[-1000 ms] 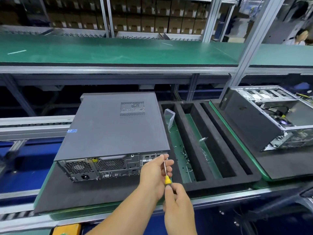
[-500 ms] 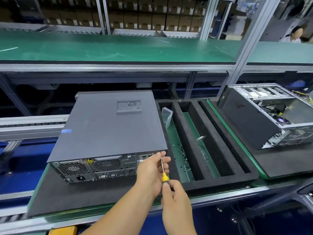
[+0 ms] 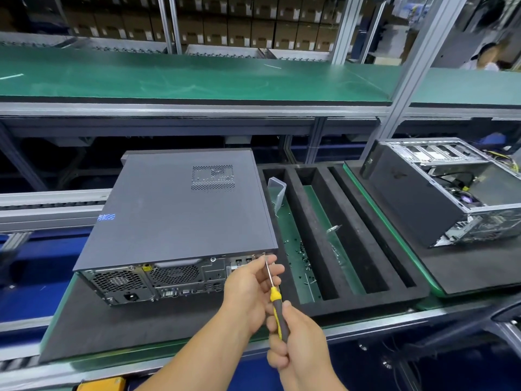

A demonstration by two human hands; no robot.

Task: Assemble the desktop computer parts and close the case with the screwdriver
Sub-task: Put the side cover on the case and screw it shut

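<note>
A dark grey desktop case (image 3: pixel 180 210) lies flat on a black foam mat (image 3: pixel 118 325), side panel on, rear ports facing me. A screwdriver (image 3: pixel 275 300) with a yellow and grey handle points up at the case's rear top right corner. My right hand (image 3: pixel 298 342) grips the handle. My left hand (image 3: pixel 251 289) pinches the metal shaft near the tip, right at the corner of the case. The screw itself is hidden by my fingers.
A black foam tray (image 3: pixel 349 280) with long slots lies right of the case; loose screws (image 3: pixel 304 258) and a clear plastic box (image 3: pixel 276 193) sit in its left slot. A second, open computer case (image 3: pixel 439 193) stands at the right. A green shelf (image 3: pixel 197 77) runs behind.
Both hands stay on the screwdriver at the case's rear corner. The view has shifted slightly, and more of the handle shows above my right hand.
</note>
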